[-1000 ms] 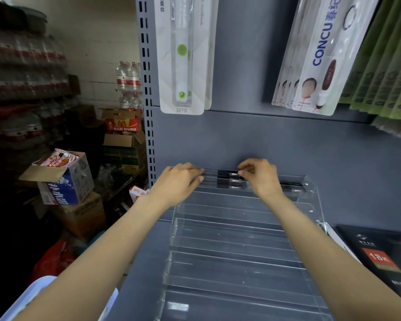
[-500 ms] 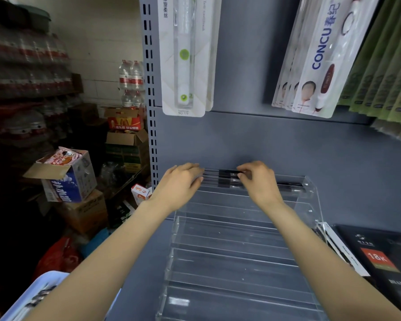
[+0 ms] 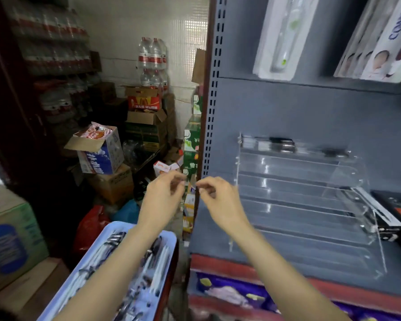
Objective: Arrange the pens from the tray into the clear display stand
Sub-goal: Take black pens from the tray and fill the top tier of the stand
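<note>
The clear display stand (image 3: 299,205) sits on the grey shelf at the right, with a few dark pens (image 3: 283,144) lying in its top tier; the lower tiers look bare. A pale blue tray (image 3: 112,227) at the lower left holds several pens (image 3: 148,269), partly hidden by my left forearm. My left hand (image 3: 162,195) and my right hand (image 3: 220,200) hover close together in the air, left of the stand and above the tray's far end. Both have loosely curled fingers and hold nothing.
The perforated shelf upright (image 3: 212,112) stands just behind my hands. A black box (image 3: 398,216) lies right of the stand. Packaged goods (image 3: 278,42) hang above. Cardboard boxes (image 3: 97,149) and bottled water are stacked on the floor at the left.
Both hands have let go of the pens in the top tier and pulled back down and to the left. The view has swung left, bringing the tray into sight.
</note>
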